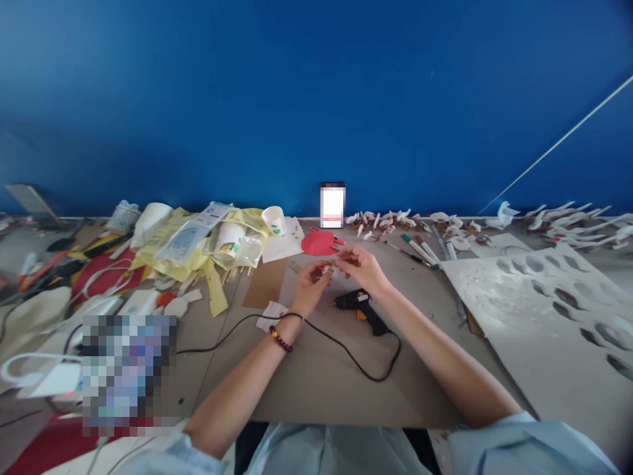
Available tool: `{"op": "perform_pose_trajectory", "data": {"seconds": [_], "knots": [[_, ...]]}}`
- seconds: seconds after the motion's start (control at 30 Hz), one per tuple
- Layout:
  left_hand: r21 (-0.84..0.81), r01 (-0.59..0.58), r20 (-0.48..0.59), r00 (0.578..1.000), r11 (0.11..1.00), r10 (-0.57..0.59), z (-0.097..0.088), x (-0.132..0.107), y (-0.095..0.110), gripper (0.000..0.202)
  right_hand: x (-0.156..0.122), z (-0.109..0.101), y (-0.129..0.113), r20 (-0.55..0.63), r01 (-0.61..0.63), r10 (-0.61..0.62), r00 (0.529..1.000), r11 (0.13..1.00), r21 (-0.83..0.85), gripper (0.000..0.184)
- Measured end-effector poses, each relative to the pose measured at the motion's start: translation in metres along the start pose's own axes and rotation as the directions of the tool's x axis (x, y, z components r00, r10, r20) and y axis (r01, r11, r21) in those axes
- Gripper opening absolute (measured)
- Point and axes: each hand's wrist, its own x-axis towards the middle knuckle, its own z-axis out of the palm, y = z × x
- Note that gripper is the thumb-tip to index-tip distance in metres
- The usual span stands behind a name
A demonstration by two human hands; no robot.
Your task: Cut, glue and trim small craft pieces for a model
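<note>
My left hand (310, 285) and my right hand (361, 265) meet above the middle of the table, fingers pinched together on a small reddish craft piece (330, 267) held between them. The piece is too small to make out in detail. A black hot glue gun (360, 306) with an orange trigger lies on the cardboard just below my right hand, its black cord (346, 349) looping toward me and off to the left. A red bead bracelet sits on my left wrist.
A red cut-out shape (319, 243) lies beyond my hands. Yellow paper, paper cups (274, 220) and clutter fill the left side. Markers (418, 249) and several small white cut-outs line the back right. A white foam sheet (539, 310) with oval holes covers the right.
</note>
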Motion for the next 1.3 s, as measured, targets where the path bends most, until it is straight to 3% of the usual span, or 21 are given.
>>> {"op": "perform_pose_trajectory", "data": {"seconds": [0.23,0.57,1.3], "knots": [[0.003,-0.016,0.005,1.0,1.0,0.016,0.0003,-0.0002,0.0,0.033,0.0001,0.0008,0.0045,0.003,0.045,-0.045,0.999,0.997,-0.07,0.024],[0.015,-0.029,-0.003,1.0,0.999,0.029,0.0018,-0.0019,0.0036,0.033,-0.0025,0.0028,0.0072,-0.028,0.202,-0.22,0.975,0.936,-0.288,0.013],[-0.059,0.02,0.017,1.0,0.998,-0.019,0.0003,-0.0028,0.003,0.035,-0.0029,0.0025,0.0087,-0.02,0.222,-0.238,0.971,0.931,-0.291,0.013]]}}
